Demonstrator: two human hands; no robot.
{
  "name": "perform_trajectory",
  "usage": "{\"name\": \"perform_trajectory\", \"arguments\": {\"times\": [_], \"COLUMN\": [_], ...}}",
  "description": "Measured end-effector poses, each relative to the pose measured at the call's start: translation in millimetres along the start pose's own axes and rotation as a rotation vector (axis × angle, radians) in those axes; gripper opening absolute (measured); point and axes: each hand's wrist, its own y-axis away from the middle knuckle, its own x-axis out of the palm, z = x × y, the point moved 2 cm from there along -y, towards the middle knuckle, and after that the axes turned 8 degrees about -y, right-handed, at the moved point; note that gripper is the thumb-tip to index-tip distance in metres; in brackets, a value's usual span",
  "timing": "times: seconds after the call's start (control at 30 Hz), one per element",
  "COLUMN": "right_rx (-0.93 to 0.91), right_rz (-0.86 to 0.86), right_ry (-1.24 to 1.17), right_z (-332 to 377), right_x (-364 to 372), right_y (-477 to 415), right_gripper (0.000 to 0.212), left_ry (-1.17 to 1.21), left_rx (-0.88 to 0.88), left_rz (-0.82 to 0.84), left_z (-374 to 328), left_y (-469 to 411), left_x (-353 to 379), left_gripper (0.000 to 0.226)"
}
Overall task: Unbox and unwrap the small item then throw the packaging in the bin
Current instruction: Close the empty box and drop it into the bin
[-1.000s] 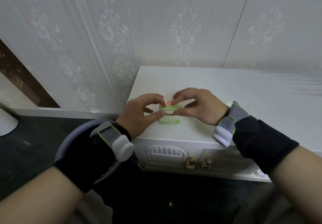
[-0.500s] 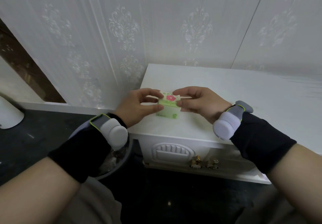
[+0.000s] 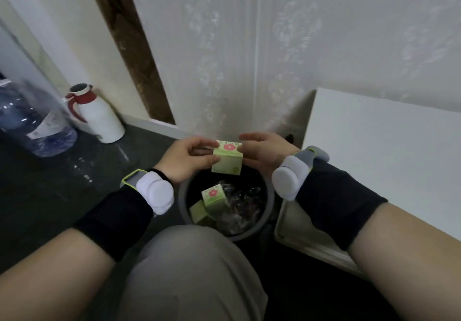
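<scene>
A small green box (image 3: 227, 157) with a red flower printed on its top is held in the air directly above the bin (image 3: 183, 204), pinched between both hands; the left hand (image 3: 184, 162) has its thumb and fingers closed on the box's left side, and the right hand (image 3: 264, 152) has its fingers closed on the box's right side and top edge; the box's top flap appears closed, though blur makes this hard to confirm. The bin is a round grey one on the dark floor (image 3: 50, 191); inside it lie two more green boxes (image 3: 212, 202) of the same print, one with the flower face showing and one turned on its side, next to crumpled clear wrapping (image 3: 243, 204) that fills the bin's right half. Each wrist carries a white sensor pod on a grey strap edged in green, over a black sleeve; the left pod (image 3: 156, 194) sits just left of the bin's rim, and the right pod (image 3: 289, 179) hangs over the bin's right rim. A knee in grey trousers (image 3: 192, 270) covers the bin's near edge. To the right of the bin stands a white worktop (image 3: 386, 158), its corner close against the bin. Well to the left of the bin, by the wall, stand a white flask (image 3: 97, 117) with a red handle and, beyond it, a large blue water bottle (image 3: 32, 121).
</scene>
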Motion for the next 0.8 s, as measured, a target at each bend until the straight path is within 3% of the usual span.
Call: {"name": "perform_trajectory", "arguments": {"times": [0.13,0.27,0.33,0.4,0.6,0.8], "right_rx": [0.168,0.26,0.253,0.22,0.078,-0.139], "right_rz": [-0.005,-0.017,-0.05,-0.063,-0.077,-0.223], "right_ry": [0.021,0.119,0.147,0.128,-0.244,-0.326], "right_z": [-45,-86,-94,-83,-9,45], "right_x": [23,24,22,23,2,-85], "right_y": [-38,-60,-66,-59,-3,78], "right_gripper": [0.03,0.065,0.066,0.06,0.032,0.037], "left_ry": [0.04,-0.011,-0.107,-0.132,-0.082,-0.078], "left_rx": [-0.129,-0.258,-0.246,-0.206,0.0,0.169], "left_rz": [0.02,0.073,0.065,0.016,-0.053,-0.082], "left_z": [64,104,106,96,9,-85], "left_y": [-3,-2,-4,-6,-15,-19], "left_x": [3,12,7,-1,7,74], "left_gripper": [0.024,0.028,0.032,0.033,0.019,0.014]}}
